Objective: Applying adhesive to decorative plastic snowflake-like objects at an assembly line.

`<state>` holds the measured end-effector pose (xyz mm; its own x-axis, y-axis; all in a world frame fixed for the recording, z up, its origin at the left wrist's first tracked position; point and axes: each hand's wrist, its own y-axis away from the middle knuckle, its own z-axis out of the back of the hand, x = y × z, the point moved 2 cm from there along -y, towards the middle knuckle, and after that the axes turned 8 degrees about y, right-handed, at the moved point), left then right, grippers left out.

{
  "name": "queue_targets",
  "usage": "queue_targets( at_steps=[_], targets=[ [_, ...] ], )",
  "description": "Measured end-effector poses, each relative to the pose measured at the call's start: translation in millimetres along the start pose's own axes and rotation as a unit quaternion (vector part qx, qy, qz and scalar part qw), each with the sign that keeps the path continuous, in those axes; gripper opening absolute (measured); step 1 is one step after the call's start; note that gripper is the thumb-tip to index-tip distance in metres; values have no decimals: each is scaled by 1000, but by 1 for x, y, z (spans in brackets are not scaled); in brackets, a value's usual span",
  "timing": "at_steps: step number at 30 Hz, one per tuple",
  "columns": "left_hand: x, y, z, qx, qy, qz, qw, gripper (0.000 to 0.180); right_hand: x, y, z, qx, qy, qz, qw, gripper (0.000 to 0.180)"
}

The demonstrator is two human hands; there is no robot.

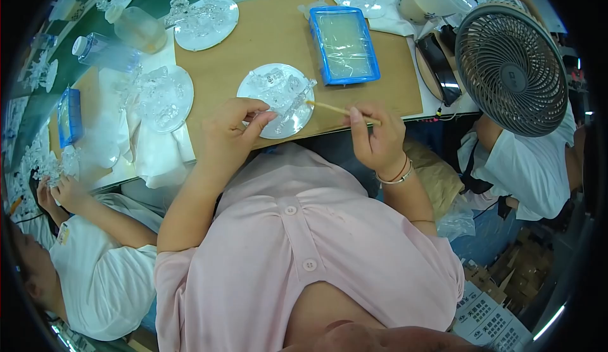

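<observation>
A round white plate (296, 126) lies at the near edge of the table, with several small clear plastic pieces on it. My left hand (229, 130) is at its left side, thumb and forefinger pinched together on a clear plastic piece (296, 106) that extends up to the right over the plate. In my right hand (379, 138) is a thin tan stick (330, 107), gripped between thumb and fingers. The stick points left, and its tip meets the clear piece or sits very close to it.
Beyond the plate stands a blue-rimmed tray (375, 73) under clear film. More white plates (221, 26) with clear pieces lie around. A fan (512, 76) rises at right beside a black sunglasses-like object (437, 67). A bottle (104, 53) stands far left. Co-workers sit at both sides.
</observation>
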<state>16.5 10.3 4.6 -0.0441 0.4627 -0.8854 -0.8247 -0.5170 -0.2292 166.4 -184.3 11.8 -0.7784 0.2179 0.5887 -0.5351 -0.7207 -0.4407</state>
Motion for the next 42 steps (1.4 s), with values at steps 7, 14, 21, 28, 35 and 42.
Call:
queue_targets(
  at_steps=[7, 14, 21, 28, 35, 42],
  targets=[
    [-12, 4, -8, 6, 15, -1, 1000, 11, 12, 5, 6, 17, -7, 68, 998, 3],
    [-10, -1, 6, 97, 41, 46, 993, 11, 5, 10, 13, 10, 17, 81, 997, 3],
    [-7, -1, -2, 82, 26, 40, 996, 13, 8, 3, 13, -42, 59, 44, 996, 3],
    [-5, -2, -17, 61, 44, 29, 997, 13, 14, 13, 4, 6, -13, 79, 997, 4],
    [-9, -5, -18, 67, 50, 19, 996, 12, 8, 17, 2, 12, -24, 109, 994, 4],
    [-7, -6, -18, 86, 53, 11, 995, 12, 5, 16, 14, -8, 4, 73, 997, 6]
  ],
)
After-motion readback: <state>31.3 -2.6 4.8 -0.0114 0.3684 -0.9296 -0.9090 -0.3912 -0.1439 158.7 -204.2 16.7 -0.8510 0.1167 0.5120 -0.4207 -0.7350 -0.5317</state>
